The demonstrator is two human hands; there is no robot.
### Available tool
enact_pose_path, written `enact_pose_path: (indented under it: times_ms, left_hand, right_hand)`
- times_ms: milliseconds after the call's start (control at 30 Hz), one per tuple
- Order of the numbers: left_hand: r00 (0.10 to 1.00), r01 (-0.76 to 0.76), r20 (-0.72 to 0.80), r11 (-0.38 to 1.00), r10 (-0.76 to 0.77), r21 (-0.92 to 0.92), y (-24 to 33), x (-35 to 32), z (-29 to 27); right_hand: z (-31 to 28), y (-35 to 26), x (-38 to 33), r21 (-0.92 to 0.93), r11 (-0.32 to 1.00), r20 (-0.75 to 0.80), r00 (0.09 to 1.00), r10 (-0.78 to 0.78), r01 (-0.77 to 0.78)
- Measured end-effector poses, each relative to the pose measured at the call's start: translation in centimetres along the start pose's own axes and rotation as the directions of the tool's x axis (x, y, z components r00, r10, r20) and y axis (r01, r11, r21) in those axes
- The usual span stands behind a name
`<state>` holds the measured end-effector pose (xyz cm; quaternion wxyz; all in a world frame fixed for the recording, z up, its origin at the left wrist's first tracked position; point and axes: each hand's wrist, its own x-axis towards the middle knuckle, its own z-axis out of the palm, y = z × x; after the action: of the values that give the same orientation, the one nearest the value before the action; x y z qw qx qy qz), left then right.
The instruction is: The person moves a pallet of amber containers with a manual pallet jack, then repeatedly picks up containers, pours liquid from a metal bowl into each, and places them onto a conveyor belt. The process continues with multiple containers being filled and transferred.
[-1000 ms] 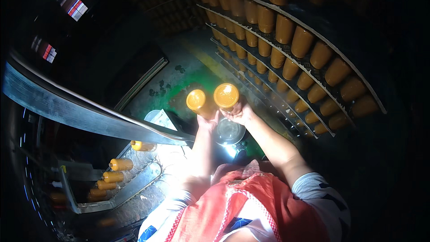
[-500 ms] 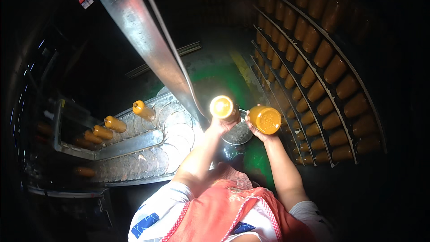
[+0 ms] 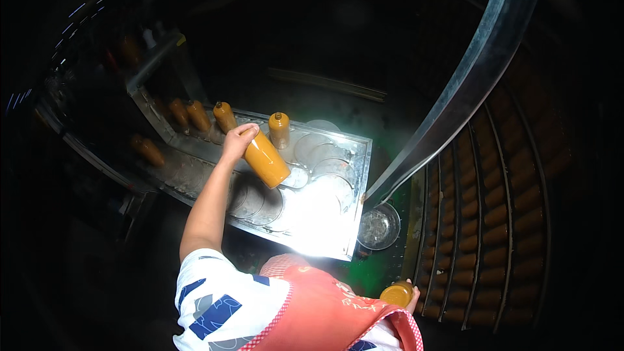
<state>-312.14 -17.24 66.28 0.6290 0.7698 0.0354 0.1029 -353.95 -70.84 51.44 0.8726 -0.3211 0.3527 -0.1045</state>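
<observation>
My left hand [image 3: 239, 144] is closed round the neck end of an orange-brown glazed bottle [image 3: 268, 161]. That bottle is held tilted over the conveyor [image 3: 252, 213] of round metal plates, its base pointing down and to the right. Just beyond it a similar bottle [image 3: 279, 131] stands upright on the plates, and another bottle [image 3: 224, 116] is close behind my fingers. Low on the right, by my apron, my right hand [image 3: 413, 297] grips a second orange-brown bottle [image 3: 396, 294] whose round base shows. Its fingers are partly hidden behind the bottle.
Several more bottles [image 3: 197, 116] stand farther left on the conveyor, near a metal frame [image 3: 153, 114]. A metal beam [image 3: 455, 101] slants down past the conveyor's right end. Beneath it sits a round pan [image 3: 379, 226]. Curved-looking shelves of bottles [image 3: 494, 221] fill the right side.
The view has turned left. My hands, close together before, are now apart: the left has carried its bottle over the conveyor, the right has drawn back near my body with its own.
</observation>
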Motion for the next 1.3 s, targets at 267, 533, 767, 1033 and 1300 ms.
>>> enact_pose_path:
  times_ms: [267, 533, 767, 1033, 1300]
  left_hand:
    - [0.953, -0.032, -0.227, 0.810, 0.202, 0.586, -11.5, 15.6, -5.0]
    - [0.948, -0.053, -0.231, 0.826, 0.218, 0.561, -18.1, 19.4, -8.1]
    - [0.821, -0.295, -0.341, 0.851, 0.458, 0.434, -12.6, 11.7, -11.5]
    - [0.910, -0.378, 0.059, 0.881, 0.410, -0.285, -0.5, -2.8, 3.5]
    - [0.483, -0.130, 0.695, 0.828, 0.533, -0.546, 4.9, -17.1, 29.5]
  right_hand:
    - [32.8, 6.9, 3.0, -0.546, 0.633, 0.337, 0.836, -0.433, 0.548]
    - [54.8, 21.4, 16.4, -0.520, -0.080, 0.780, 0.435, -0.451, 0.850]
    - [58.1, 27.7, 23.9, -0.493, -0.197, 0.860, 0.440, -0.260, 0.847]
    - [47.4, 15.9, 13.7, -0.370, 0.214, 0.928, 0.354, 0.112, 0.904]
    - [16.8, -12.7, 7.8, -0.486, 0.089, 0.830, 0.491, -0.264, 0.869]
